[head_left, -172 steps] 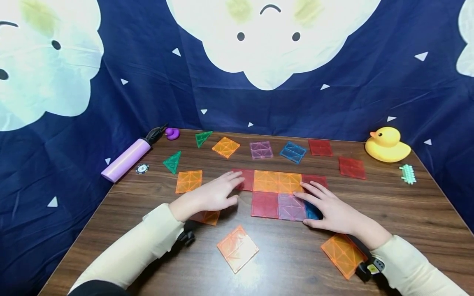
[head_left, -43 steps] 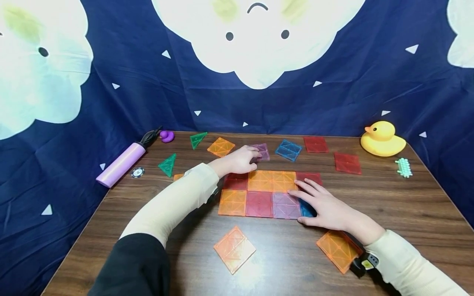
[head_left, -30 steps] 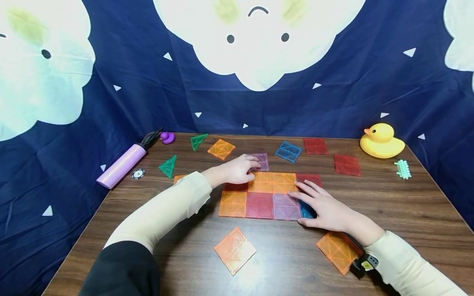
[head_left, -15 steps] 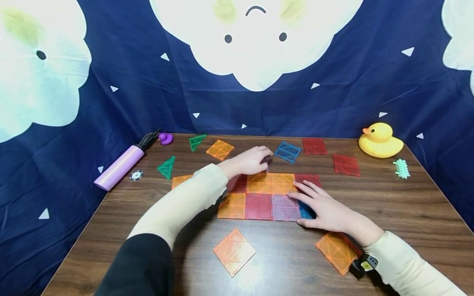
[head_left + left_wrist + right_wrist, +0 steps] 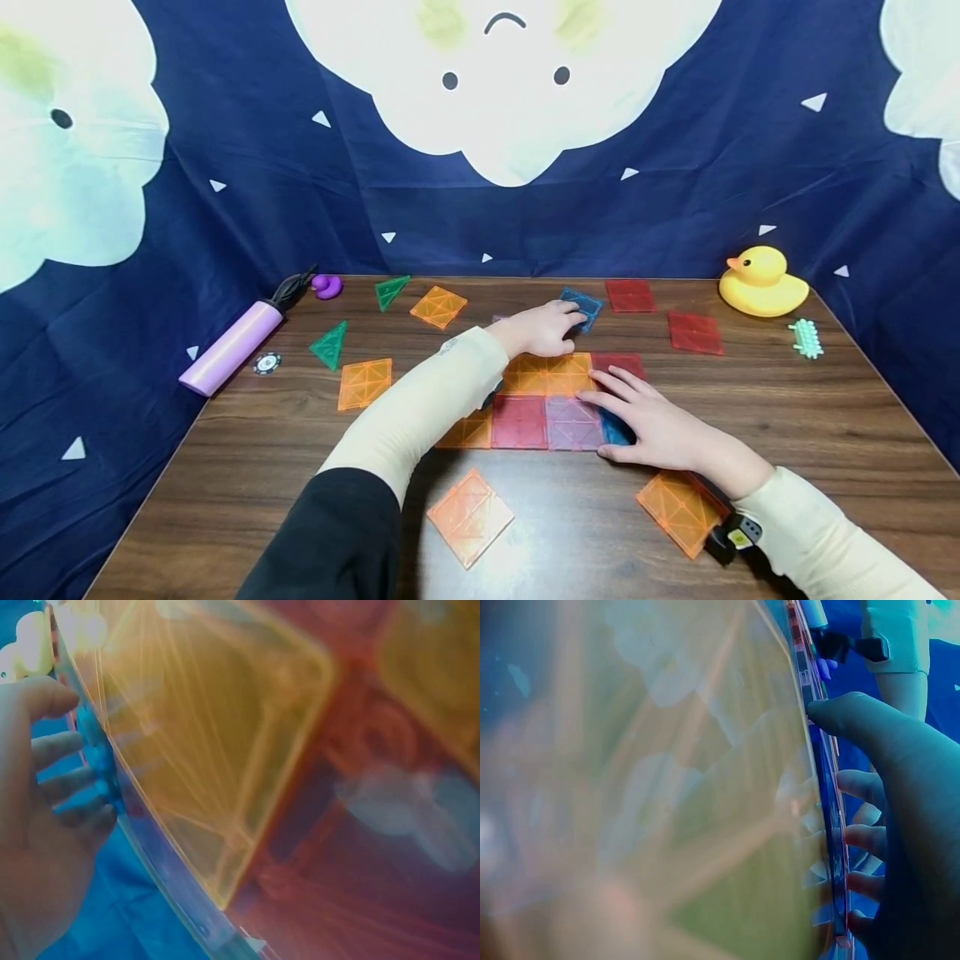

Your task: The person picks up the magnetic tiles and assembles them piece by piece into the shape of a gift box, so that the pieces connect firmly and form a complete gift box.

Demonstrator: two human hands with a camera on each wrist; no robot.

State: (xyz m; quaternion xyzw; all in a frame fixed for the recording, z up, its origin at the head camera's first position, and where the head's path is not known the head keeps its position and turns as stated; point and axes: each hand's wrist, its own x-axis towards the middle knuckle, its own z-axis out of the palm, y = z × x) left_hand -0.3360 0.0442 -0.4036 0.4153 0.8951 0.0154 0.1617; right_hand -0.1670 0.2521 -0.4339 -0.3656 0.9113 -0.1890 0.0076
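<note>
Magnetic tiles lie flat on the wooden table. My left hand (image 5: 546,329) reaches over the back edge of a joined block of tiles, its fingertips on a loose blue tile (image 5: 590,305). Beneath its wrist a purple tile is mostly hidden. My right hand (image 5: 656,429) rests with spread fingers at the block's right end, over a blue tile (image 5: 617,427) and the edge of a purple tile (image 5: 573,422). The block also shows a crimson tile (image 5: 519,422), orange tiles (image 5: 566,373) and a red tile (image 5: 618,363). Both wrist views look through blurred tiles.
Loose red tiles (image 5: 696,332), green triangles (image 5: 328,345) and orange tiles (image 5: 364,384) lie around. An orange tile (image 5: 471,517) is in front. A yellow duck (image 5: 763,283), mint toy (image 5: 806,338), purple duck (image 5: 326,287), lilac pump (image 5: 232,348) and poker chip (image 5: 266,362) stand near the edges.
An orange tile has joined the front row's left end. The back purple tile was drawn down to the block. My left hand then moved right to the blue tile; my right hand stayed.
</note>
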